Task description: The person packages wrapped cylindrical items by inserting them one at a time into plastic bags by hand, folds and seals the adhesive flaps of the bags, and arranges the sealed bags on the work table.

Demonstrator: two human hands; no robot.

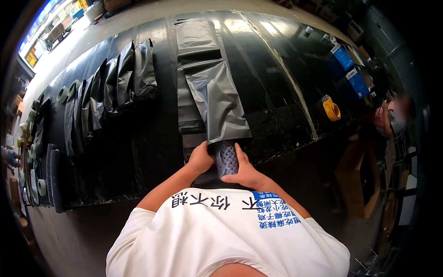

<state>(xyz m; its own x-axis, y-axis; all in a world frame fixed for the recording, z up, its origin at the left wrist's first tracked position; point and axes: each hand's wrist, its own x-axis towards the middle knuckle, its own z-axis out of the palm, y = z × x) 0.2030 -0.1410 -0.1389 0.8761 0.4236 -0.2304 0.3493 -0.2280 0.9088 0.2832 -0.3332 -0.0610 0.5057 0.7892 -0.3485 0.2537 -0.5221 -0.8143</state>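
A rolled grey mat with a woven pattern [227,159] lies at the table's front edge, its far end inside the mouth of a grey plastic bag [219,101]. Around the roll's right side and near end, my right hand [243,170] is wrapped. On the left, my left hand [201,158] is closed at the corner of the bag's opening, beside the roll; its fingertips are partly hidden. Under this bag more flat grey bags [196,41] are stacked, reaching toward the table's far edge.
Several filled grey bags [125,76] stand in a row on the black table [157,152]. Two dark rolls [54,177] are at the left edge. Yellow tape [331,109] and blue boxes [342,57] lie right. Another person [387,117] is at far right.
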